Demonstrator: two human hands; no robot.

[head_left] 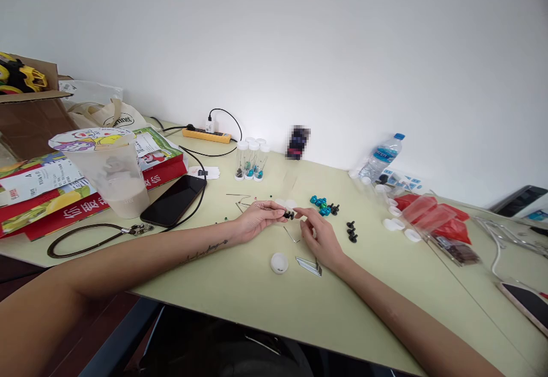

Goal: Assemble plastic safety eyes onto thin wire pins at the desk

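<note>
My left hand (257, 220) rests on the pale green table (240, 297) and pinches a small black bead (289, 215) at its fingertips. My right hand (319, 234) is just to the right, fingers curled, its fingertips touching the same black bead. Turquoise beads (320, 204) and black beads (351, 231) lie loose beyond my right hand. A white cap (279, 263) and a bundle of metal pins (309, 265) lie near my wrists.
Clear vials with white lids (250, 163) stand at the back. A black phone (173, 200), a plastic cup (115, 177), red books (64, 194) and a power strip (206, 135) are on the left. A water bottle (381, 157), red bags (436, 217) and white caps sit right.
</note>
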